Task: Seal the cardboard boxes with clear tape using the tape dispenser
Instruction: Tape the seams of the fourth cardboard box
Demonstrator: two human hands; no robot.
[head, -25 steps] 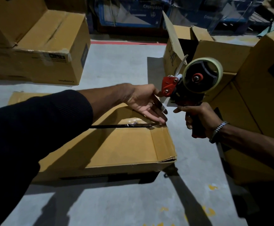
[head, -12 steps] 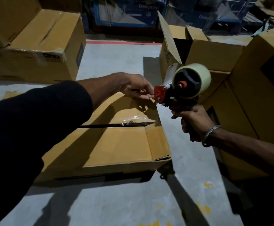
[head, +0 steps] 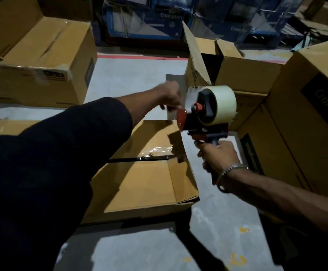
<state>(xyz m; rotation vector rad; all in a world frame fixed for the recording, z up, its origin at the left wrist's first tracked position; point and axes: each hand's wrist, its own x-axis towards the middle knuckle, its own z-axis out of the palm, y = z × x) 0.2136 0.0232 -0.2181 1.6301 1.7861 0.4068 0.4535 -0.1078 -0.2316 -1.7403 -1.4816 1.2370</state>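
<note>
The right hand (head: 217, 155) is gripping the handle of the tape dispenser (head: 204, 114), holding it upright above the far edge of the flat cardboard box (head: 139, 178). The left hand (head: 169, 96), blurred, is pinching at the clear tape (head: 190, 98) beside the red front; its fingers are unclear. Judging from this, pulling a straight tail and starting beyond the open seam (head: 139, 159) should help, both arms reaching forward

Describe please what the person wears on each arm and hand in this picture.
The left arm wears a dark, almost black, knitted long sleeve, pushed up so the forearm is bare. The left hand wears nothing that I can see, though it is blurred. The right arm is bare, without a visible sleeve, with a silver metal bracelet at the wrist.
</note>
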